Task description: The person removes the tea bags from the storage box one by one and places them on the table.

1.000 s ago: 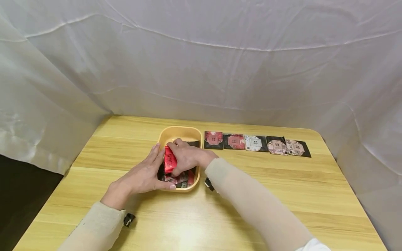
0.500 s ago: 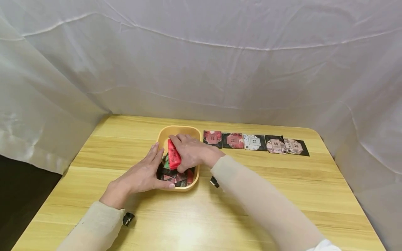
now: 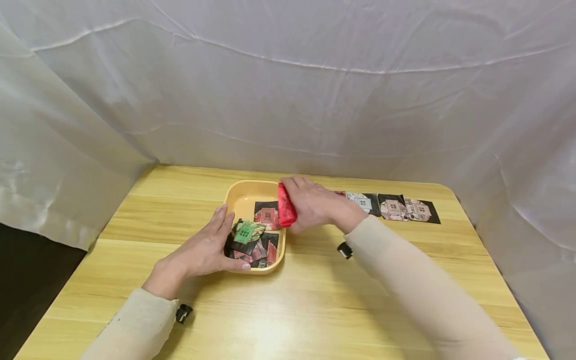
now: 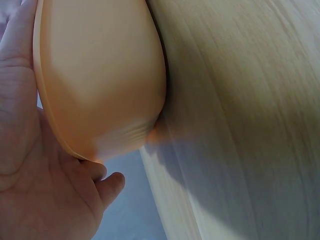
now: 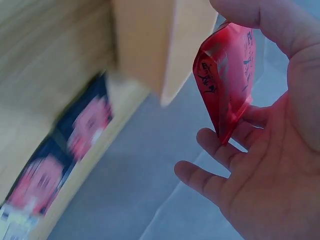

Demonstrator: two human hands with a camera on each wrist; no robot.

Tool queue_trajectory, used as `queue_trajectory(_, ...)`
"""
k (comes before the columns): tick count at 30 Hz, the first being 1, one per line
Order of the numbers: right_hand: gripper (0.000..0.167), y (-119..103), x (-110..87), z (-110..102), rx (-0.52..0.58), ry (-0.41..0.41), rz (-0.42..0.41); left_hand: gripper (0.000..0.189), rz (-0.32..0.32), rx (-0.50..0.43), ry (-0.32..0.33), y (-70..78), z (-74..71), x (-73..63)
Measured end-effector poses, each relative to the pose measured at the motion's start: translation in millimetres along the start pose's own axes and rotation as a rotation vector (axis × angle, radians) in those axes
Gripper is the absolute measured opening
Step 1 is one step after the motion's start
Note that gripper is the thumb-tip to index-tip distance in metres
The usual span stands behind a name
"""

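My right hand (image 3: 312,205) holds a red foil packet (image 3: 285,206) with dark lettering between thumb and fingers, over the right rim of a yellow plastic bin (image 3: 245,189). In the right wrist view the packet (image 5: 232,80) is creased and its lower corner touches the fingers. My left hand (image 3: 204,250) holds the bin's near left corner, thumb along the front rim and fingers along the left side. Inside the bin lie several flat square packets, among them a green-labelled one (image 3: 246,232) and a red-and-black one (image 3: 267,215).
Right of the bin, a row of flat square packets lies along the table's (image 3: 360,280) back: a white-and-black one (image 3: 362,203) and two pink-and-black ones, the nearer one (image 3: 393,207) overlapping. My right hand hides the row's left end. Grey fabric (image 3: 288,100) hangs behind.
My right hand has lifted the red foil packet out of the bin and moved right and slightly back, uncovering the packets inside. My left hand has stayed on the bin.
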State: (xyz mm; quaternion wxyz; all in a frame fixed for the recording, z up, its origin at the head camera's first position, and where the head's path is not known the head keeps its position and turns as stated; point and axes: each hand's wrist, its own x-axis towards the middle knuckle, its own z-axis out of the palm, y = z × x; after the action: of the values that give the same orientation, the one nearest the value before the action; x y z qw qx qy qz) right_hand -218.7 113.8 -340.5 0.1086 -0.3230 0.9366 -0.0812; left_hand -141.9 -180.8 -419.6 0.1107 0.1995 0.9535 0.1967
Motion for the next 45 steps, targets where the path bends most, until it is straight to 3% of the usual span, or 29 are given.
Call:
queue_trajectory(6, 0.121, 31, -22.8, 7, -0.024, 0.012, 0.044, 0.147, -0.005, 0.001, -0.002, -0.2, -1.1, 0.3)
queue_trajectory(12, 0.122, 38, -30.7, 29, -0.061, -0.023, 0.105, 0.146, -0.01, 0.0, -0.008, -0.2, -0.3, 0.1)
queue_trajectory(19, 0.128, 34, -28.5, 46, -0.093, -0.093, 0.141, 0.147, -0.008, 0.002, -0.005, -0.4, 0.3, 0.5)
queue_trajectory(28, 0.132, 29, -21.1, 57, -0.034, -0.222, 0.135, 0.144, -0.002, -0.004, -0.003, 0.0, 0.1, 0.6)
queue_trajectory(45, 0.128, 32, -4.7, 65, 0.018, -0.277, 0.17, 0.145, -0.004, -0.006, -0.005, 0.5, 0.2, 1.9)
